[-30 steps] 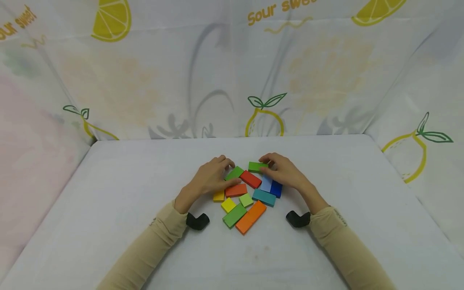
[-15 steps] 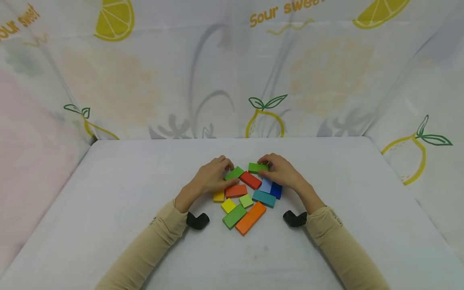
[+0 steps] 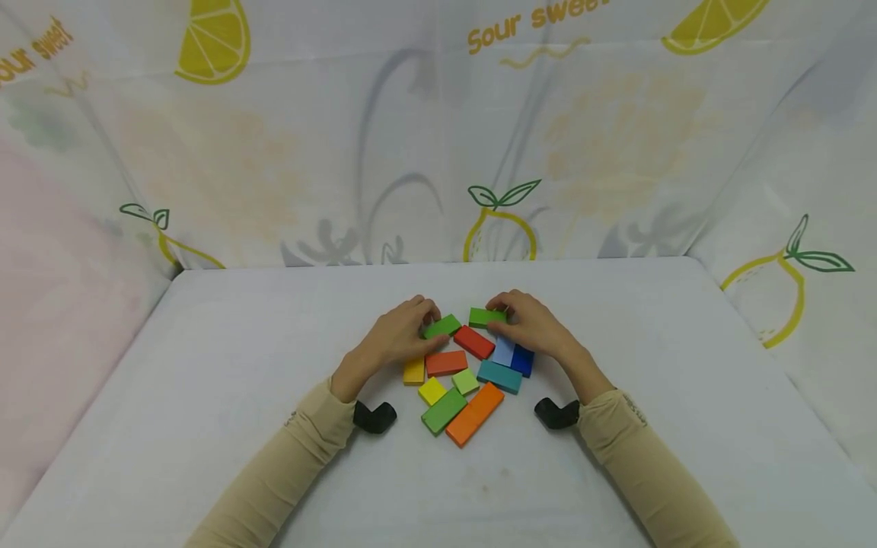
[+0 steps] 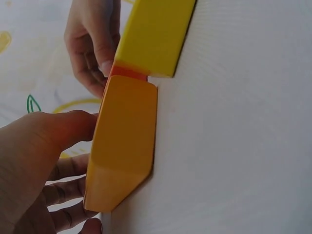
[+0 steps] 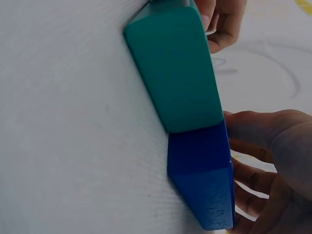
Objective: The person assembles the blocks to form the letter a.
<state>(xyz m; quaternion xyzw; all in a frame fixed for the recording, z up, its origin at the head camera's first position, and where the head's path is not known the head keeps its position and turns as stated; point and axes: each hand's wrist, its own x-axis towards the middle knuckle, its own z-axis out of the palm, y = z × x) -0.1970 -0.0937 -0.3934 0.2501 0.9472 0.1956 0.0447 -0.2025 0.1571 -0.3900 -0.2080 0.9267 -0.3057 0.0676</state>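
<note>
Two green blocks lie at the far side of a cluster of coloured wooden blocks in the head view. My left hand (image 3: 395, 335) holds the left green block (image 3: 442, 327) between thumb and fingers, its thumb along the near side. The right green block (image 3: 487, 317) is pinched by my right hand (image 3: 533, 324), which covers its right end. Between them lies a red block (image 3: 474, 342). In the left wrist view an amber block (image 4: 124, 141) hides most of what the left fingers hold; a blue block (image 5: 202, 170) does the same in the right wrist view.
Nearer lie an orange-red block (image 3: 447, 363), a teal block (image 3: 499, 376), a light blue block (image 3: 503, 351), a yellow block (image 3: 432, 390), a lime block (image 3: 466, 381), a green block (image 3: 444, 411) and an orange block (image 3: 475, 415). Black wrist mounts (image 3: 374, 418) sit over the white table (image 3: 274, 327).
The left green block has turned slightly in my left hand, its long side now lying flatter across the view. My right hand has shifted slightly left along its green block, which stays in place.
</note>
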